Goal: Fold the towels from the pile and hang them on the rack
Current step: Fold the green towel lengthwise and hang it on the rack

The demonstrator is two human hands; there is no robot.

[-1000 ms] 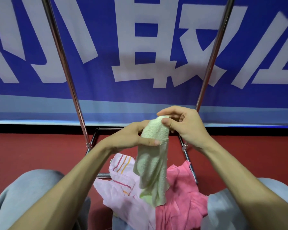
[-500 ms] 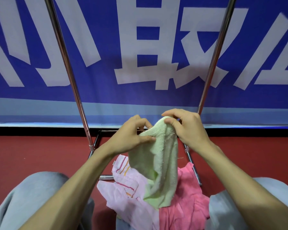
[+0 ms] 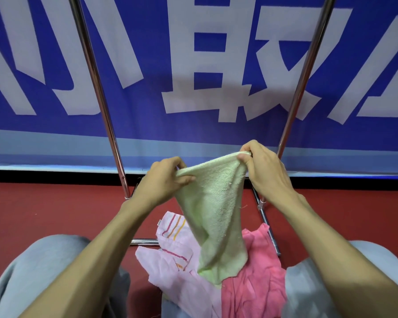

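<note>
A pale green towel [image 3: 216, 216] hangs stretched between both hands above the pile. My left hand [image 3: 163, 180] pinches its top left corner and my right hand [image 3: 264, 171] pinches its top right corner, slightly higher. Below lie a light pink striped towel [image 3: 177, 267] and a bright pink towel [image 3: 257, 278] on the floor between my knees. The metal rack [image 3: 97, 88] stands just beyond, with two slanted chrome poles and a low base frame; its top bar is out of frame.
A blue banner with large white characters [image 3: 205, 65] fills the background behind the rack. Red floor [image 3: 44, 214] spreads to both sides. My grey-clad knees [image 3: 44, 271] flank the towel pile at the bottom corners.
My hands have moved apart, spreading the bunched green towel out along its top edge. The left hand shifted from the towel's side to its upper left corner.
</note>
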